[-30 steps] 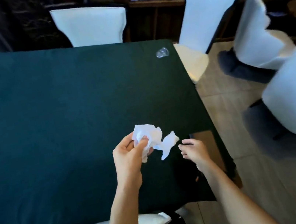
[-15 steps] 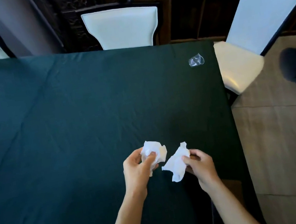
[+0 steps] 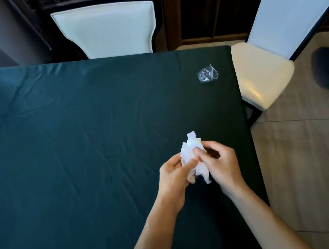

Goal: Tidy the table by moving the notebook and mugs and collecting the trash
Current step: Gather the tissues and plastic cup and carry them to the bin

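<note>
Crumpled white paper (image 3: 191, 152) is pressed together between both hands above the right part of the dark green tablecloth (image 3: 64, 140). My left hand (image 3: 174, 176) grips it from the left, and my right hand (image 3: 222, 162) pinches it from the right. A crumpled clear plastic wrapper (image 3: 207, 74) lies alone near the table's far right corner, well beyond both hands. No notebook or mug is in view.
A white chair (image 3: 105, 28) stands at the table's far side. Another white chair (image 3: 263, 72) is angled at the right corner. A dark wooden bookshelf (image 3: 216, 8) runs behind them. Tiled floor (image 3: 302, 145) lies to the right of the table edge.
The two pieces of paper, held apart half a second ago, are now pushed together between my hands. The view has swung left and closer to the table.
</note>
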{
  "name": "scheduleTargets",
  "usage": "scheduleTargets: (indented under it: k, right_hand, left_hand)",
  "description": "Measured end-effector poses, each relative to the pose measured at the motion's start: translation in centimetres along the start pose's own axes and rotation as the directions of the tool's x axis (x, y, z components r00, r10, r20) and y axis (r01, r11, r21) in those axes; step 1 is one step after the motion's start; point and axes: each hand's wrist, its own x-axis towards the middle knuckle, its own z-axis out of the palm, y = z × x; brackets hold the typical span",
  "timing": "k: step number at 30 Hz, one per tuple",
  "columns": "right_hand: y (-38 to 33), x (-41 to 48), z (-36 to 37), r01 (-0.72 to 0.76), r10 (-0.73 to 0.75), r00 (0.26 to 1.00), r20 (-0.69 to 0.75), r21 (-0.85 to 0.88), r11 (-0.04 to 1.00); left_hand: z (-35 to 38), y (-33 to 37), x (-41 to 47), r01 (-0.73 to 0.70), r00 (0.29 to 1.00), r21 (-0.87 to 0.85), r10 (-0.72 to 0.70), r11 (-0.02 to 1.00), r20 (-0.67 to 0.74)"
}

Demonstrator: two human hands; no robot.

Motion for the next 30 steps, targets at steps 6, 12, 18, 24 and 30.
scheduleTargets:
  k: [6,12,18,24,30]
  right_hand:
    - [0.6,9.9,0.2,0.058,-0.046,0.998,0.048,-0.305,0.951]
    - [-1.9,23.0,-1.1,0.19,-0.348,0.928,-0.133,-0.633,0.751]
    - [-3.9,31.4,-1.6,-0.093,-0.1,0.934,-0.343,-0.502,0.86]
    - [-2.6,34.5,0.0,-0.059,-0.133,0.941,-0.313,-0.535,0.843]
    - [-2.5,34.2,-0.4,-0.016,-0.162,0.933,-0.32,-0.489,0.872]
  left_hand:
    - [-0.8,-1.7,6.9,0.057,0.99,-0.126,-0.073,0.99,-0.119]
    - [-3.1,-4.1,10.0,0.116,0.982,-0.144,-0.136,0.983,-0.135]
    - [-4.2,-4.7,10.4,0.149,0.987,-0.034,-0.151,0.988,-0.056]
    - [-4.2,-4.9,10.7,0.16,0.982,-0.036,-0.163,0.986,-0.096]
    - [-4.1,-4.6,10.9,0.181,0.978,-0.001,-0.18,0.984,-0.107]
